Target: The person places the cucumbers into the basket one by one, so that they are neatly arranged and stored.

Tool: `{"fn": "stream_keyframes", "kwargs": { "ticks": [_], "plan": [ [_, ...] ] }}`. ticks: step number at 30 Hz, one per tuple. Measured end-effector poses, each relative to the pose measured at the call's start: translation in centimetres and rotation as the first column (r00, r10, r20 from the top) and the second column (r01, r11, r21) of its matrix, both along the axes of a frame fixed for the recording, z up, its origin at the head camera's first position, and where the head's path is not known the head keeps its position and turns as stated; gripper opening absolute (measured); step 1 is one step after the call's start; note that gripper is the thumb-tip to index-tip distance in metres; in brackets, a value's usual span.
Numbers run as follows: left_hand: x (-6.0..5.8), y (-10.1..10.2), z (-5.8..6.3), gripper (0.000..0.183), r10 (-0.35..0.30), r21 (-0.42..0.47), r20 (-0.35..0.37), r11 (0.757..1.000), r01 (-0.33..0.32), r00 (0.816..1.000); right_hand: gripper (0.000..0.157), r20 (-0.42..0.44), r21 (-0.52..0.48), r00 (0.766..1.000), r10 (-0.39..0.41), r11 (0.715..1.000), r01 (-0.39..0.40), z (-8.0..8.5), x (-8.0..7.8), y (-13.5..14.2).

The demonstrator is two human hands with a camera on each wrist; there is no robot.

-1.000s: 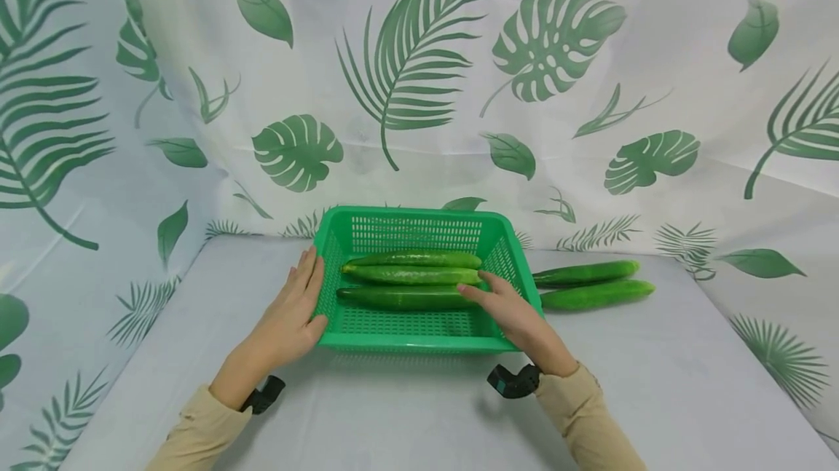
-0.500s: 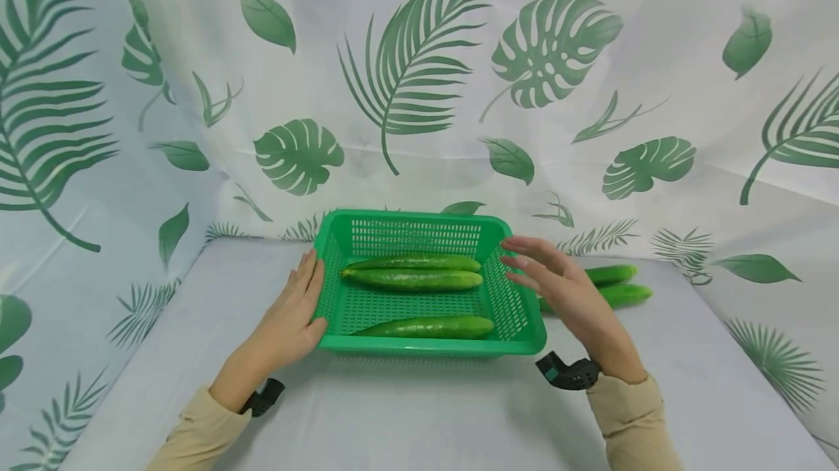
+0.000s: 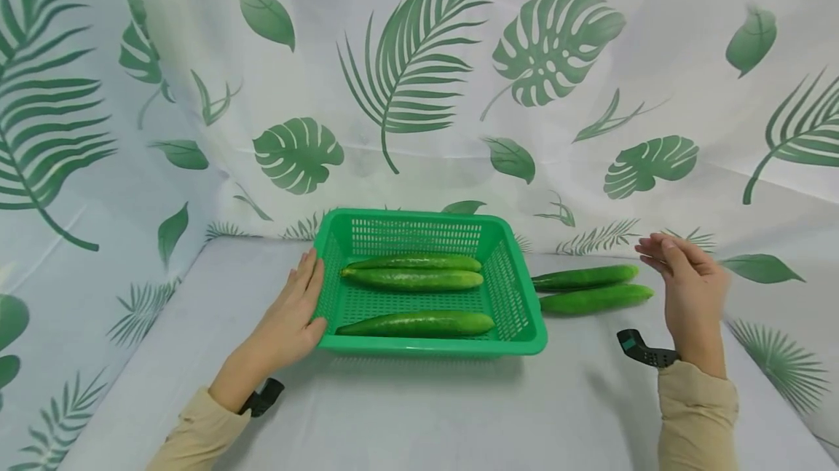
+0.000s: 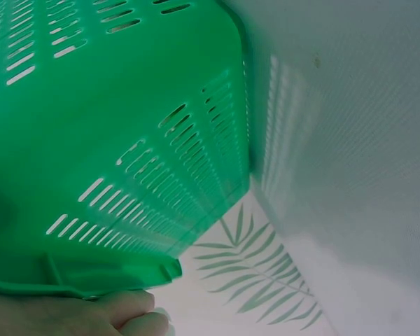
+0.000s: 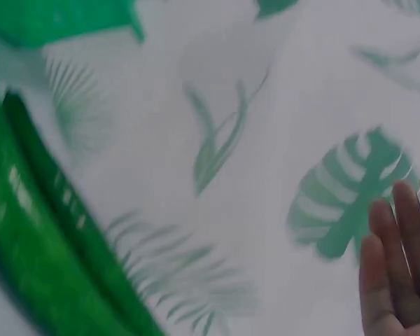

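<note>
A green plastic basket (image 3: 432,345) with slotted walls stands in the middle of the table. Inside lie three cucumbers: a rear cucumber (image 3: 419,261) and a middle cucumber (image 3: 413,280) side by side, and a front cucumber (image 3: 419,324) along the near wall. My left hand (image 3: 288,318) rests with straight fingers against the basket's left rim; the left wrist view shows its fingers (image 4: 136,308) at that rim. Two more cucumbers lie right of the basket, a far cucumber (image 3: 586,276) and a near cucumber (image 3: 596,299). Beyond their tips my right hand (image 3: 695,289) is raised, fingers loosely extended, holding nothing.
A white table surface (image 3: 419,413) spreads around the basket. Behind it hangs a white cloth backdrop (image 3: 432,180) printed with green leaves, which also closes off the left side. The basket's back rim is close to the backdrop.
My right hand has left the cucumbers in the basket and moved right, past the two outside. The front cucumber has shifted toward the basket's near wall. My left hand has stayed put.
</note>
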State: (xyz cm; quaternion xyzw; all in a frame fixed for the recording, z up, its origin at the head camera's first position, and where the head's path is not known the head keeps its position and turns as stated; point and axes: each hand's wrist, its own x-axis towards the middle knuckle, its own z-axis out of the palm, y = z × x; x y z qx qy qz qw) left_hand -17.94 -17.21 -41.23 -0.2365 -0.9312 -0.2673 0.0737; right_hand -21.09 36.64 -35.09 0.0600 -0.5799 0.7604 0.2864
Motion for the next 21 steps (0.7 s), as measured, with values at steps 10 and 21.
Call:
{"fn": "stream_keyframes", "kwargs": {
  "ticks": [10,21],
  "plan": [
    [0.0,-0.1,0.1,0.078,0.006,0.016,0.005,1.0,-0.006,1.0,0.055,0.565,0.157,0.807,-0.173,0.982,0.101,-6.5,-1.9,5.1],
    [0.1,-0.1,0.1,0.077,0.005,0.017,0.003,1.0,-0.005,1.0,0.075,0.662,0.306,0.742,-0.108,0.942,-0.136,-10.0,-1.7,7.0]
  ]
}}
